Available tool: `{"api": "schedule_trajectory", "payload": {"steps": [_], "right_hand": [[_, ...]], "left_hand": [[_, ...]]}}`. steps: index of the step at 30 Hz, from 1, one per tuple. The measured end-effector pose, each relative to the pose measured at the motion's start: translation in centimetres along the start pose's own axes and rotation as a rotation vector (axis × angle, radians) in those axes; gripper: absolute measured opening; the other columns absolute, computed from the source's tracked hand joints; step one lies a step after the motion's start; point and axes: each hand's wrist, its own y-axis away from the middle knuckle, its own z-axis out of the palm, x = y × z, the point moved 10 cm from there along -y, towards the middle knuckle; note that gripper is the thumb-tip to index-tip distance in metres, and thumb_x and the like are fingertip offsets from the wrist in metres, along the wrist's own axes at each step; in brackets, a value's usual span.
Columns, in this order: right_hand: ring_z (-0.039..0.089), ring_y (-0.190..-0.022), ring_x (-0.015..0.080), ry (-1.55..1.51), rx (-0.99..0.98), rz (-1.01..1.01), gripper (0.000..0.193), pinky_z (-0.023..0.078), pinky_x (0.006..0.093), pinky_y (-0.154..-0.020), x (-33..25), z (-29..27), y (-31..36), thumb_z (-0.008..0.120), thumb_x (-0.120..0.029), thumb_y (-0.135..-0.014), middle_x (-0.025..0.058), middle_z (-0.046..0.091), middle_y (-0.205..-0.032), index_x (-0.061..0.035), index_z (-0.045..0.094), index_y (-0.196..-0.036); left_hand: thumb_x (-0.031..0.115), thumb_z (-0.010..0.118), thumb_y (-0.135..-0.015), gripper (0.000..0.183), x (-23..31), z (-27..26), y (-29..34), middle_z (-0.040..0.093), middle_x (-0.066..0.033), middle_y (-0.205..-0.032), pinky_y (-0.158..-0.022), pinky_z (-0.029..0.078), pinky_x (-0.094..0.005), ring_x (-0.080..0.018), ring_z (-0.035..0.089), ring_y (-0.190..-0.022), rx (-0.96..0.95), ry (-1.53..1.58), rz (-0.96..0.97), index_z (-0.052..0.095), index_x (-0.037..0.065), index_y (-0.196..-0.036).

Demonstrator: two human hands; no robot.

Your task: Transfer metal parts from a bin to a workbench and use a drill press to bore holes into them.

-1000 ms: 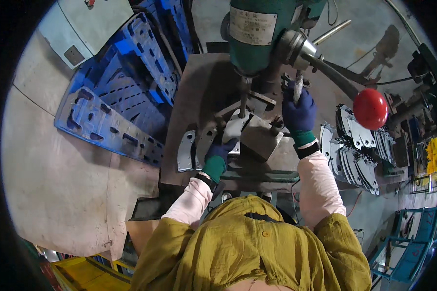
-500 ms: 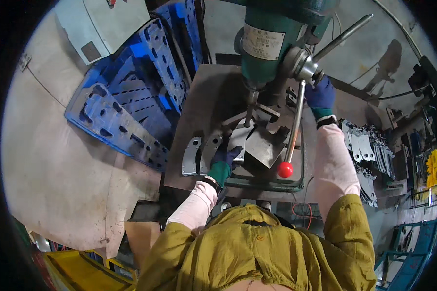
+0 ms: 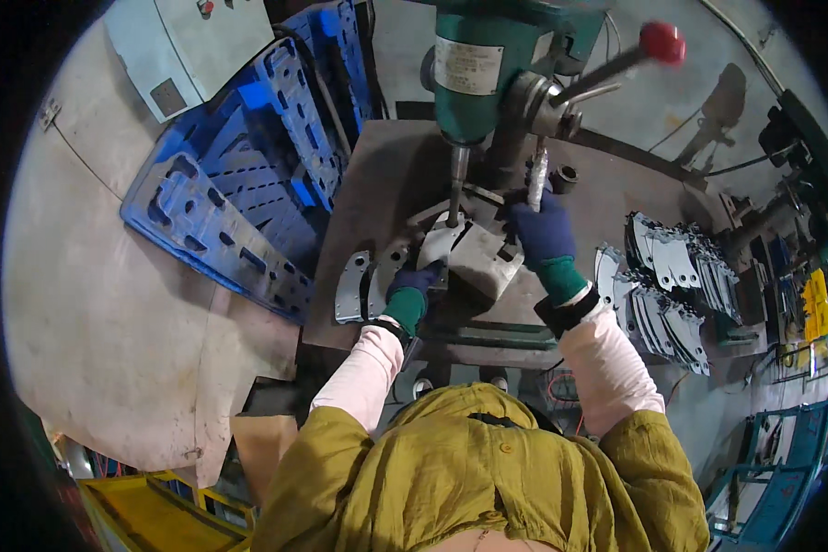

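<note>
My left hand (image 3: 414, 285), in a dark blue glove with a green cuff, grips the lower end of a curved grey metal plate (image 3: 439, 245). The plate lies beneath the spindle (image 3: 458, 179) of a green drill press (image 3: 469, 106), whose tip meets its upper end. Fingers of my right hand (image 3: 545, 235), gloved alike, are wrapped round a feed lever (image 3: 537, 179) of the press. Another lever with a red knob (image 3: 662, 43) points up and to the right. Beside the plate sits a squarish metal block (image 3: 488, 262).
Two more curved plates (image 3: 351, 287) lie left of my left hand. Several stacked plates (image 3: 662, 317) cover the table's right side. Blue plastic pallets (image 3: 221, 230) stand left of the table (image 3: 340, 221), below a grey control box (image 3: 193, 55).
My right hand has pulled the lever down and toward me, and the red-knobbed lever has swung up. The spindle has come down onto the plate. My left hand stays on it.
</note>
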Motion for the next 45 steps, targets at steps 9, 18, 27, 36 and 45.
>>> {"api": "schedule_trajectory", "payload": {"steps": [9,18,27,36,45], "right_hand": [[0.066,-0.091,0.0216,-1.273,-0.564,0.336,0.027,0.055,0.0378,-0.086,-16.4,3.3,5.7,0.053,-0.024,-0.097,0.0096,0.069,-0.097,-0.0052,0.064,-0.112],[0.066,-0.09,0.0183,-1.237,-0.626,0.195,0.045,0.055,0.0309,-0.081,-19.3,0.6,2.8,0.053,-0.037,-0.097,0.0088,0.069,-0.101,0.0007,0.059,-0.121],[0.059,-0.068,0.0147,-0.922,-0.303,0.506,0.047,0.05,0.0296,-0.065,-1.5,-2.7,6.7,0.05,-0.044,-0.099,0.0028,0.065,-0.085,-0.0021,0.061,-0.117],[0.055,-0.065,0.0132,-1.113,-0.186,0.604,0.046,0.046,0.0282,-0.059,9.2,-7.4,10.0,0.05,-0.045,-0.098,0.0005,0.059,-0.078,-0.0025,0.06,-0.112],[0.058,-0.063,0.0195,-0.704,0.337,0.755,0.031,0.051,0.0375,-0.059,22.6,-19.0,14.7,0.06,-0.037,-0.094,0.0036,0.059,-0.078,-0.0074,0.061,-0.103]], "left_hand": [[0.042,0.071,-0.086,0.046,4.0,0.5,4.2,0.069,-0.008,-0.083,-0.047,0.049,-0.0342,-0.0205,0.064,-0.058,0.022,0.1,0.272,0.064,0.007,-0.115],[0.046,0.063,-0.09,0.052,6.2,-0.7,11.2,0.068,-0.0127,-0.092,-0.066,0.051,-0.0373,-0.0226,0.064,-0.074,0.022,-0.147,0.329,0.063,0.003,-0.118],[0.048,0.053,-0.093,0.055,-6.2,-20.5,5.3,0.06,-0.0218,-0.124,-0.095,0.044,-0.0453,-0.0372,0.059,-0.112,0.559,-0.382,0.35,0.061,0.003,-0.123],[0.04,0.053,-0.096,0.053,-1.9,-18.7,4.6,0.05,-0.0222,-0.14,-0.105,0.039,-0.0419,-0.0378,0.049,-0.127,0.46,-0.536,0.232,0.053,0.005,-0.135],[0.071,0.053,-0.082,0.088,-0.6,-13.6,5.2,0.064,-0.0296,-0.114,-0.095,0.046,-0.0475,-0.0438,0.06,-0.111,0.489,-1.206,0.096,0.048,0.004,-0.139]]}}
